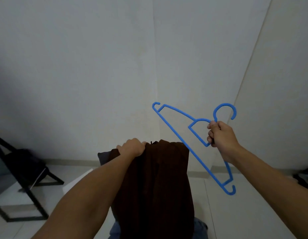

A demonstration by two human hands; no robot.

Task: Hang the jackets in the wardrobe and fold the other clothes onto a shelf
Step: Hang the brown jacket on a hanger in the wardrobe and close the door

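Before a pale wall, the left hand grips the top edge of a brown jacket hanging down. The right hand holds a blue hanger just beside it by the neck. Neither is joined yet; hanging and all folding seemingly remain.

Bright blue hanger against a dark brown garment, both plain.

The wall is pale grey-white and unpatterned; the floor is off-white. At left, a black metal frame carries a dark navy-black bag. Blue denim shows below the brown cloth, and a dark grey patch beside its top.
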